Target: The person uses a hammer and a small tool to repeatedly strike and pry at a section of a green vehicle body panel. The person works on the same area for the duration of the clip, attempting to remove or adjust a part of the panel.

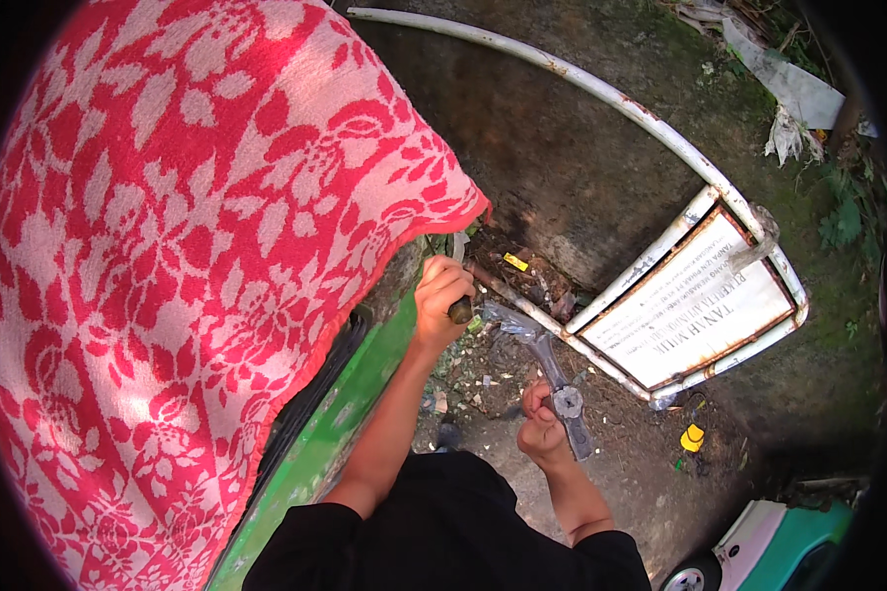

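Outdoors, right fingers (535,396) grip a hammer (567,402), long head (577,434) slanting toward lower right; left fingers (443,280) clasp a handle (460,311).

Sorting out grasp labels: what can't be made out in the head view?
All in the head view:
- Dark handle: mostly hidden by the left hand around it; tool type unclear.
- Metal tool head: its grip is hidden by the right hand.
- Whatever lies beneath the red-and-pink cloth: mostly covered by it.
- Teal-and-white car: cut off by the lower edge.
- Yellow piece: too small to identify.
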